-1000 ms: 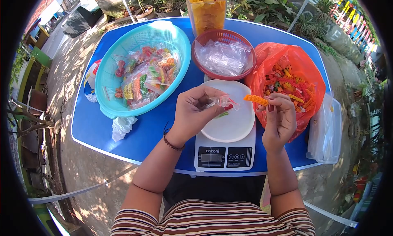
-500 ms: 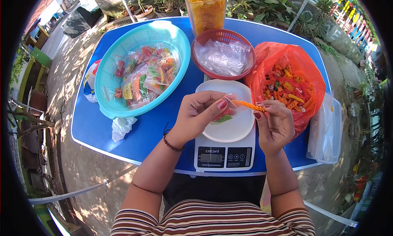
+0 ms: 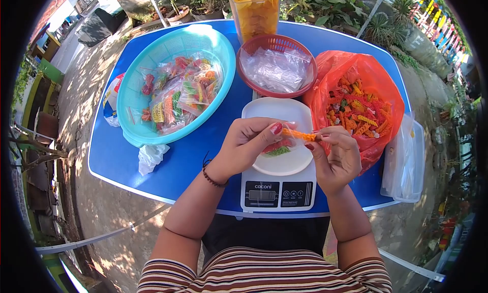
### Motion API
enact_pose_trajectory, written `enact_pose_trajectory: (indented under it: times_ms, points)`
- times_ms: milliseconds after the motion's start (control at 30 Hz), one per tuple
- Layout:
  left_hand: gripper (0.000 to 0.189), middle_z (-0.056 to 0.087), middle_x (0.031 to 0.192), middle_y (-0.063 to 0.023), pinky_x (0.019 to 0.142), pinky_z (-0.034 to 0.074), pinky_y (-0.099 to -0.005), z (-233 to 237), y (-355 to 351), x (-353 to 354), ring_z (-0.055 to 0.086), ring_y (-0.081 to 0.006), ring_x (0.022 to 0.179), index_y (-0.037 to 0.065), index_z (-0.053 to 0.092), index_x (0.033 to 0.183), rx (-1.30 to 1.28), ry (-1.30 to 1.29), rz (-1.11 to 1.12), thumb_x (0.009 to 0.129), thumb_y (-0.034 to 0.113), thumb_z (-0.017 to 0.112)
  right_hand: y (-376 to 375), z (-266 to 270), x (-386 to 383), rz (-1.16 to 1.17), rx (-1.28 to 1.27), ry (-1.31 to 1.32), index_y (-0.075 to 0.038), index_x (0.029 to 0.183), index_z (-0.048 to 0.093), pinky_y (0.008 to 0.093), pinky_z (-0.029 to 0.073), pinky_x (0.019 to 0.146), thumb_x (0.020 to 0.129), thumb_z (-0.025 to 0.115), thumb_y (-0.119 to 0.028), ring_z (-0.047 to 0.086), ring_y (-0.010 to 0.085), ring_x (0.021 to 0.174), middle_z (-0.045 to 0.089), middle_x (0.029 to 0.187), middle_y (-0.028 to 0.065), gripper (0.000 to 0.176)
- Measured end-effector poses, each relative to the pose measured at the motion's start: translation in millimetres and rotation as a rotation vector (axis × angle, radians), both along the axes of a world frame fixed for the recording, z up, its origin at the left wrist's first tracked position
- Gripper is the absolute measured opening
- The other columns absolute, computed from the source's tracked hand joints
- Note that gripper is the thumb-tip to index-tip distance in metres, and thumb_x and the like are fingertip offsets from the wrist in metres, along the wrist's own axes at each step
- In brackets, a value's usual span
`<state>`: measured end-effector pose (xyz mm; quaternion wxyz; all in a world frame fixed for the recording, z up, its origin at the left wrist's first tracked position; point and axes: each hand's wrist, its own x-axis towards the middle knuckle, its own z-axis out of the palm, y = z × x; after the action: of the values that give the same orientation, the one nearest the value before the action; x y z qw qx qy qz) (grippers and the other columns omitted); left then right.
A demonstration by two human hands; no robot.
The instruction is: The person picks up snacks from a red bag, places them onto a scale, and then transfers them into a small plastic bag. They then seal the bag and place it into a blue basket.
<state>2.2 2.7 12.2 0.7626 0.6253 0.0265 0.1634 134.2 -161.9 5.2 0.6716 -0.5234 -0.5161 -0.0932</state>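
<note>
Left hand [image 3: 248, 143] is curling shut on the rim of a small clear bag [image 3: 277, 146], with thumb and fingertips pinching the bag's mouth just above the white platform of the scale [image 3: 277, 194]. Red and green snack pieces are showing through the film at the bottom of the bag. The right hand [image 3: 338, 155] is hovering over the scale's right edge, its thumb and forefinger closed on one end of an orange spiral piece [image 3: 300, 136]. The other end of the piece is pointing into the mouth of the bag and is touching or almost touching it. The remaining fingers of that hand are folding loosely toward the palm.

The scale is sitting at the near edge of the blue counter [image 3: 173, 163], with its display and buttons facing the person. Behind the scale, a red basket [image 3: 277, 95] is holding a heap of empty clear bags [image 3: 274, 69]. Beyond that basket, a clear tub of yellow chips [image 3: 255, 10] is standing upright. Left of the scale, a turquoise basket [image 3: 168, 46] is carrying filled packets [image 3: 178, 97] of mixed coloured spirals. A crumpled white bag [image 3: 150, 156] is lying beside that basket, on the side nearer the person. Right of the scale, an open red plastic sack [image 3: 378, 79] is bulging with loose coloured spirals [image 3: 356, 112]. A clear plastic box [image 3: 404, 160] is resting just beyond the sack, at the counter's edge.
</note>
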Motion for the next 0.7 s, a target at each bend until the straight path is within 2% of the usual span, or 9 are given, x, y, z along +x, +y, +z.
enact_pose_trajectory:
  times_ms: [33, 133, 233, 333, 533, 700]
  points:
    - [0.036, 0.074, 0.109, -0.0105, 0.089, 0.055, -0.0247, 0.3, 0.0, -0.2, 0.068, -0.0101, 0.099, -0.004, 0.067, 0.128, -0.002, 0.005, -0.004, 0.107, 0.023, 0.057, 0.5, 0.1, -0.9, 0.017, 0.015, 0.046, 0.004, 0.098, 0.066, 0.0274, 0.057, 0.074, 0.085, 0.074, 0.011, 0.070, 0.0221, 0.086, 0.070, 0.098, 0.0171, 0.017]
    - [0.036, 0.075, 0.110, -0.0138, 0.086, 0.056, -0.0266, 3.2, -4.6, 0.3, 0.071, -0.0131, 0.096, -0.007, 0.069, 0.123, 0.032, -0.013, 0.051, 0.108, 0.021, 0.054, -2.7, -0.9, 6.4, -0.009, -0.067, -0.120, 0.002, 0.098, 0.068, 0.0283, 0.055, 0.072, 0.082, 0.077, 0.008, 0.069, 0.0222, 0.085, 0.070, 0.096, 0.0150, 0.019]
    - [0.035, 0.075, 0.109, -0.0122, 0.086, 0.056, -0.0261, -0.6, -3.5, 0.4, 0.069, -0.0117, 0.096, -0.006, 0.069, 0.124, 0.045, -0.016, 0.027, 0.108, 0.021, 0.054, -1.1, 4.8, 7.7, -0.033, -0.137, -0.259, 0.000, 0.099, 0.071, 0.0292, 0.053, 0.071, 0.080, 0.079, 0.004, 0.066, 0.0220, 0.086, 0.069, 0.098, 0.0131, 0.021]
    - [0.035, 0.075, 0.106, -0.0109, 0.085, 0.055, -0.0258, -1.2, -5.6, 1.8, 0.069, -0.0112, 0.096, -0.006, 0.069, 0.125, 0.080, -0.019, 0.042, 0.107, 0.021, 0.054, -0.2, 7.1, 3.6, -0.008, -0.186, -0.292, -0.002, 0.102, 0.073, 0.0293, 0.052, 0.071, 0.079, 0.079, 0.003, 0.063, 0.0211, 0.087, 0.065, 0.104, 0.0136, 0.025]
    - [0.034, 0.075, 0.108, -0.0107, 0.086, 0.055, -0.0261, 0.5, -5.2, 0.1, 0.069, -0.0116, 0.096, -0.006, 0.069, 0.124, 0.010, -0.018, 0.039, 0.107, 0.020, 0.055, 2.2, 5.1, -0.9, -0.117, -0.159, -0.209, -0.002, 0.105, 0.074, 0.0299, 0.051, 0.074, 0.078, 0.078, 0.000, 0.060, 0.0210, 0.086, 0.060, 0.114, 0.0174, 0.028]
    - [0.034, 0.075, 0.109, -0.0104, 0.086, 0.056, -0.0264, -2.9, -6.2, 1.8, 0.069, -0.0117, 0.096, -0.006, 0.069, 0.124, 0.025, -0.014, 0.034, 0.107, 0.020, 0.054, 0.9, 0.4, 3.1, -0.023, -0.234, -0.205, -0.003, 0.108, 0.074, 0.0325, 0.051, 0.078, 0.079, 0.078, -0.005, 0.059, 0.0239, 0.094, 0.058, 0.122, 0.0184, 0.029]
